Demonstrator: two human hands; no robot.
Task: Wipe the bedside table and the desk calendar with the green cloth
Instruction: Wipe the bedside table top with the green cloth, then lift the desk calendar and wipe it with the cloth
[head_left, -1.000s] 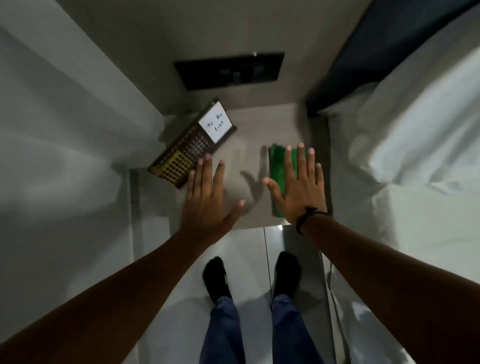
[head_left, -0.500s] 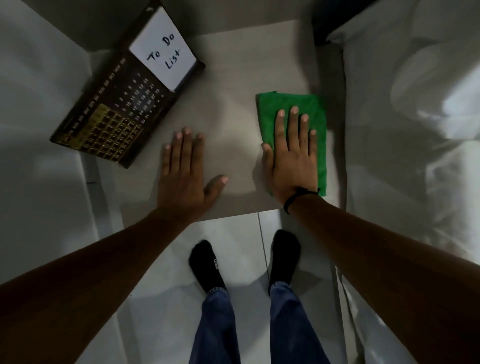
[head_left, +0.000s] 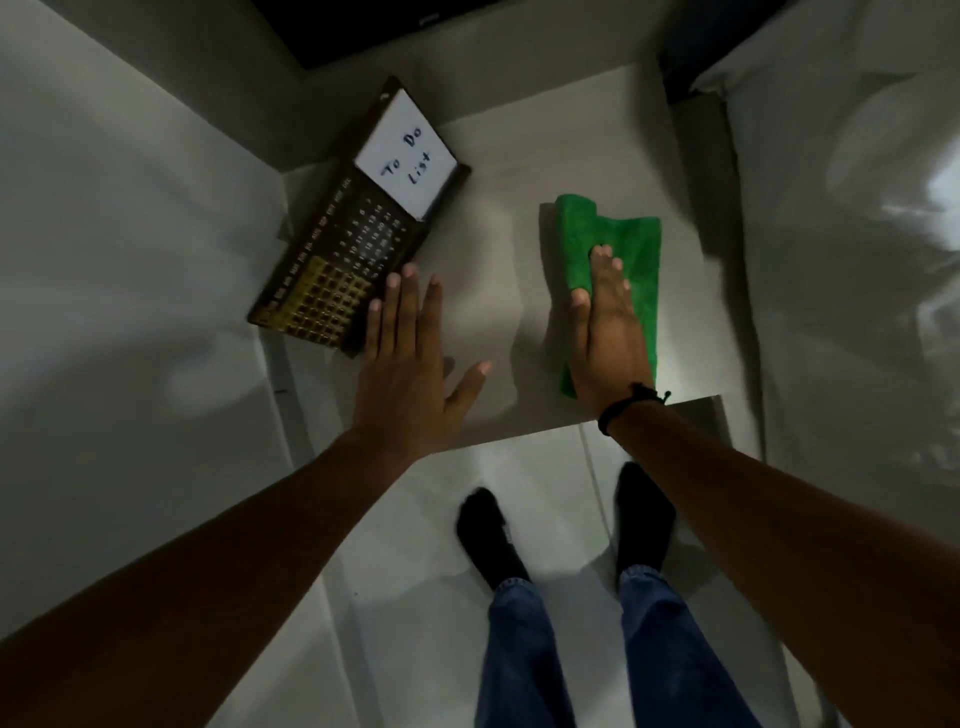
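Green cloth (head_left: 626, 244) fuzzy, matt; bedside table (head_left: 519, 156) smooth, matt; white card (head_left: 408, 156) paper.

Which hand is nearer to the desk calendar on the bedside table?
Left. The left hand lies flat beside the desk calendar, fingertips at its near corner. The right hand is farther right, on the green cloth.

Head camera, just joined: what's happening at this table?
A person stands at the bedside table. The right hand lies flat on the green cloth, pressing it to the tabletop. The left hand is open, fingers spread, beside the desk calendar, which lies at the table's left edge.
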